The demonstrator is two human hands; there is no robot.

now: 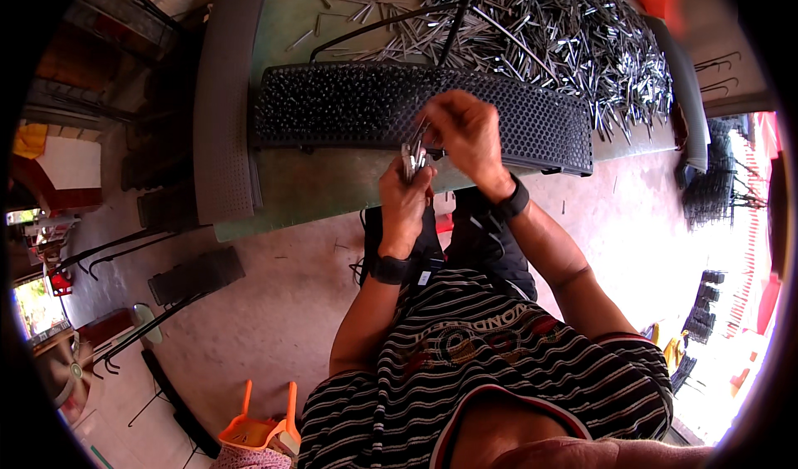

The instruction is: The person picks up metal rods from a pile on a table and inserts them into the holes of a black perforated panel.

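My left hand point(405, 207) is closed round a small bundle of short, shiny metal rods point(413, 160), whose ends stick up past the thumb. Just above it, my right hand point(470, 136) pinches with its fingertips close to the bundle's upper ends. Blur there hides what the fingertips hold. Behind both hands lies a long black rack point(532, 132) full of small round holes. Its left half looks darker and glints with tips standing in the holes, while open holes show on the right.
A large heap of loose metal rods point(549, 28) covers the far side of the green table point(332, 178). Bent black bars point(382, 24) rise over the rack. A grey perforated panel point(224, 111) lines the table's left edge. An orange chair point(249, 427) stands behind at lower left.
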